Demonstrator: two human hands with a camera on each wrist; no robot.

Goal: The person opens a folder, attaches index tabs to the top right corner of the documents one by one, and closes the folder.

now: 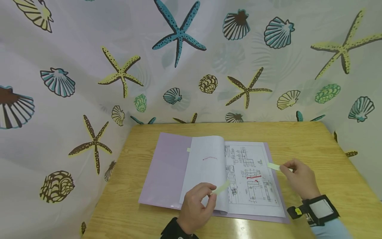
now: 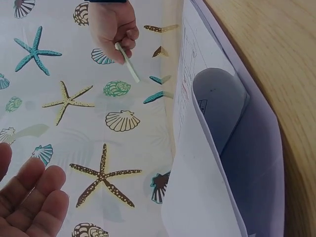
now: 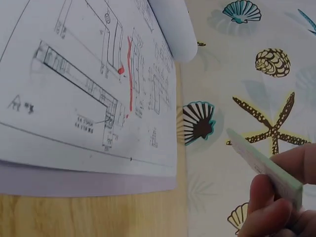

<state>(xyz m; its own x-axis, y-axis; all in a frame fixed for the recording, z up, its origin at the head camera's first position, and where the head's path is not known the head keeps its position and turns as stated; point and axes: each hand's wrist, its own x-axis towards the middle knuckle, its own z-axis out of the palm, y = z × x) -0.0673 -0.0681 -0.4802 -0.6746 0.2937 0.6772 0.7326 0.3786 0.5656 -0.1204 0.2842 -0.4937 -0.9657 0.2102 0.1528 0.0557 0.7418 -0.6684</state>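
A lilac folder (image 1: 167,169) lies spread on the table, holding white sheets. Its right-hand page is a technical drawing (image 1: 250,176) with red pen marks, and a turned sheet (image 1: 206,159) curves over the left side. My left hand (image 1: 197,205) pinches a pale green sticky strip (image 1: 222,187) by one end, above the turned sheet's edge. Beyond the folder's right edge, my right hand (image 1: 299,177) holds a thin pale green sticky-note pad (image 3: 266,170) between thumb and fingers. The pad's far end overlaps the drawing's edge in the head view.
A small pale tab (image 1: 188,150) sits at the edge of the turned sheet. The wooden table (image 1: 322,146) extends around the folder. Behind and beside it hangs a white cloth (image 1: 191,76) printed with shells and starfish. A wrist device (image 1: 320,209) is strapped on the right arm.
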